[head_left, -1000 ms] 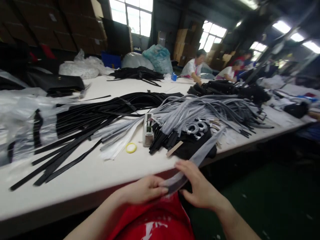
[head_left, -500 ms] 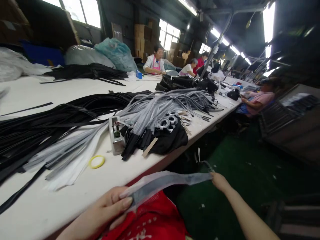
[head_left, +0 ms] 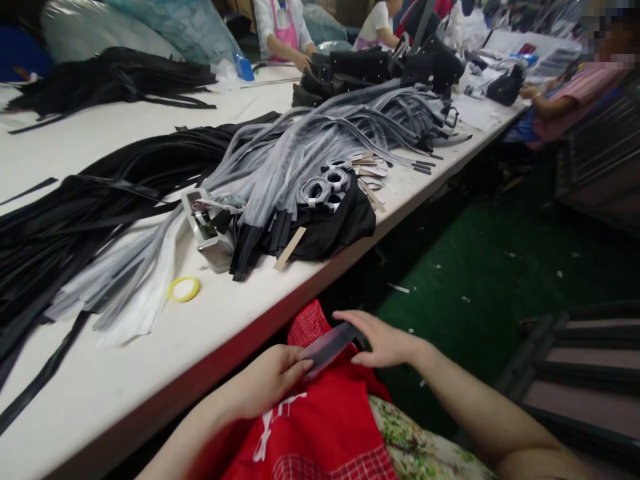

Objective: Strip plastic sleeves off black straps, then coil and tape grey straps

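My left hand (head_left: 270,380) pinches the near end of a short grey strip (head_left: 327,345) over my lap, above a red apron (head_left: 320,427). My right hand (head_left: 377,340) rests on the strip's far end, fingers stretched over it and thumb under. Both hands are below the front edge of the white table (head_left: 165,373). On the table lie a heap of grey strips (head_left: 300,153), a heap of black straps (head_left: 75,220), a metal tape dispenser (head_left: 207,230) and a yellow tape ring (head_left: 183,289).
Rolls of grey tape (head_left: 325,187) sit on black cloth (head_left: 335,230) near the table edge. Other people work at the far end of the table and at the right. Green floor (head_left: 475,267) lies to my right, with a dark rack (head_left: 575,360) beyond.
My right hand has come back in from the outstretched end of the strip, which now looks short between both hands. The view has tilted down and to the right.
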{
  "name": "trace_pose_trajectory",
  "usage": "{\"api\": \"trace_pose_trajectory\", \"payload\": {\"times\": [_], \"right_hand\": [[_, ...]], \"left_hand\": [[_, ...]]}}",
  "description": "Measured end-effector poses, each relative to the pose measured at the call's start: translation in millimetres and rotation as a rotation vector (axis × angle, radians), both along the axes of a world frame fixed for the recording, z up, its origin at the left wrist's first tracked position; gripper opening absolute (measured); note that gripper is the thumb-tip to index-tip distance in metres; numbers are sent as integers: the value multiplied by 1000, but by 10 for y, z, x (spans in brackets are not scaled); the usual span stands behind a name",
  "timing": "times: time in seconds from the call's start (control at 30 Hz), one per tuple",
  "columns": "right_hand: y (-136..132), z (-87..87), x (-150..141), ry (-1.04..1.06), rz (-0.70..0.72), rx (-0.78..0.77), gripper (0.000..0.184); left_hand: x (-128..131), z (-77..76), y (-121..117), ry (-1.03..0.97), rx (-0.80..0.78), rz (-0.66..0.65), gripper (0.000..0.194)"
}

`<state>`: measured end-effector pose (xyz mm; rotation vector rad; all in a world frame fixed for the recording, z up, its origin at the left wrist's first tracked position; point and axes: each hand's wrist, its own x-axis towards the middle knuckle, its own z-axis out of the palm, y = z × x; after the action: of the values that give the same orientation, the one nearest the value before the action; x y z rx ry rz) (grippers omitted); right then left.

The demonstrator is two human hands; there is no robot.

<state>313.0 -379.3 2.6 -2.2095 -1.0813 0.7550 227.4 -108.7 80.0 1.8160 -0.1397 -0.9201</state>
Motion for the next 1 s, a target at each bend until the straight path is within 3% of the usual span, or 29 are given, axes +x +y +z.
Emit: {"api": "trace_pose_trajectory", "payload": {"times": [0.03,0.1,0.2,0.37,0.47,0.53,0.6,0.67,0.73,0.8,0.87,0.93,1.0], "right_hand": [[211,-1,-146,15,59,97,81],[502,-30,-336,-17,57,117,55],[562,-89,-350,-161,-39,49,32],[254,-157,-14,-349,-71,3,30],[207,-192,146,-356,-36,0,36],[258,-188,192,-273,-25,38,37],[376,-149,184,-105,-28,113,32],[553,-69,126,123,-52,187,28],[764,53,34,381,-33,251,37],[956,205,-62,618,42,338,49],[1076,354,-127,799,98,449,55],[1100,469,-135,913,87,521,54],[1038,532,-82,983,64,547,53]], "left_hand": [[29,-16,-26,-3,-7,6,42],[63,-20,-6,8,-32,18,41],[47,-18,187,173,-69,24,40],[-93,-149,581,444,-231,48,42],[-159,-209,674,578,-370,123,41],[-152,-172,656,635,-505,180,37],[-74,-73,571,600,-691,299,34],[86,47,425,473,-877,521,30],[306,131,242,280,-973,771,24],[526,143,71,26,-916,937,22],[680,93,-41,-261,-691,964,26],[726,21,-80,-518,-340,851,26],[675,-27,-73,-661,-16,600,25]]}}
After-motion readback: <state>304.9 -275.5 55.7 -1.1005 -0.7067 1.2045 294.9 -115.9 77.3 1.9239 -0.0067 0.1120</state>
